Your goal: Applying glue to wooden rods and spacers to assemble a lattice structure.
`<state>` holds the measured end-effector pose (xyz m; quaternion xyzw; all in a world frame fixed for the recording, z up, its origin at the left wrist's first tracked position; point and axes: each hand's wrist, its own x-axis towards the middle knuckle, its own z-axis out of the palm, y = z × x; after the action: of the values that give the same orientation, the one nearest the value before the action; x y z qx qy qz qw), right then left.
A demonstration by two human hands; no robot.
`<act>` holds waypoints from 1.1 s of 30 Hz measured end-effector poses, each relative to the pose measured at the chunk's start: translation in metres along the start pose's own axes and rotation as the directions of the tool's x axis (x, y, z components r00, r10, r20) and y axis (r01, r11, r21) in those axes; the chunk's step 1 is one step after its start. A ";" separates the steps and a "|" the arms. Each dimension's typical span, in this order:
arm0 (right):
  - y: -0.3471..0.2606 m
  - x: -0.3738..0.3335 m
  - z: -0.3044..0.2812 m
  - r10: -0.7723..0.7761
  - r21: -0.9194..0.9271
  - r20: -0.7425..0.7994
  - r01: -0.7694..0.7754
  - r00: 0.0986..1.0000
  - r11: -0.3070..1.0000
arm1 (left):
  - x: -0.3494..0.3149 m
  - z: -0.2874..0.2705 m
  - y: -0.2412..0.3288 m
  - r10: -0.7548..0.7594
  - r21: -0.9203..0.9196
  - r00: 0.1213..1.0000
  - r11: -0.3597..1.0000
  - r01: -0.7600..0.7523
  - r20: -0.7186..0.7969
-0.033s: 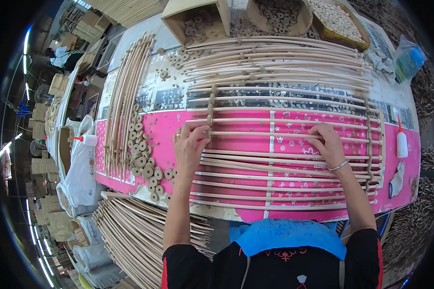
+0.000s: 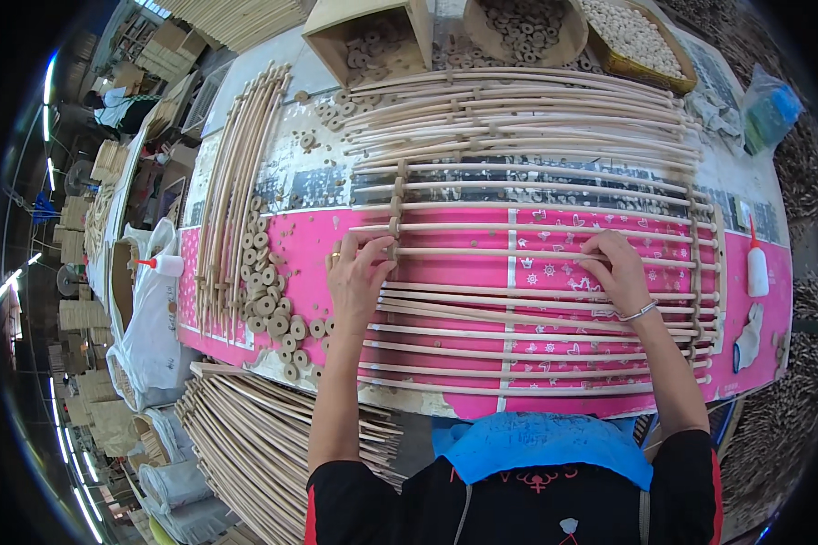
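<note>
Thin wooden rods (image 2: 536, 229) lie side by side across the pink patterned sheet (image 2: 318, 232), some threaded with small wooden rings (image 2: 396, 209) near their left ends. My left hand (image 2: 356, 272) is closed around the left end of one rod, beside that line of rings; its fingers hide the rod's tip. Farther right, my right hand (image 2: 620, 272) pinches the same rod (image 2: 482, 253) between thumb and fingertips. Closer to me, several more rods (image 2: 518, 368) rest on the sheet. At the right, a crosswise row of rings (image 2: 696, 241) joins the rods.
Loose wooden rings (image 2: 265, 300) are heaped left of my left hand, beside upright-lying rods (image 2: 241, 182). Far back stand a wooden box (image 2: 323, 41), a round bowl (image 2: 573, 41) and a tray of pale pieces (image 2: 691, 77). Glue bottles (image 2: 757, 272) flank the work.
</note>
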<state>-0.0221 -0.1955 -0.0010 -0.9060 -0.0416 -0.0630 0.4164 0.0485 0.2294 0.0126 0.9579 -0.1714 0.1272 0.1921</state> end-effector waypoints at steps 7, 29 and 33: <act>0.011 0.003 0.004 -0.241 -0.256 -0.090 0.211 0.966 0.943 | 0.002 0.009 -0.006 -0.027 -0.233 1.000 0.972 0.025 -0.006; -0.016 -0.028 -0.025 -0.189 -0.216 -0.321 0.123 0.928 0.969 | 0.047 0.059 0.114 0.541 -0.187 0.828 0.837 -0.514 0.146; -0.012 -0.046 -0.040 -0.119 -0.164 -0.319 0.069 0.940 0.984 | 0.058 0.088 0.117 0.574 -0.304 0.801 0.804 -0.511 0.172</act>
<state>-0.0720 -0.2189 0.0268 -0.9087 -0.0102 -0.2352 0.3447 0.0728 0.0752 -0.0102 0.8448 -0.4776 0.0306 0.2392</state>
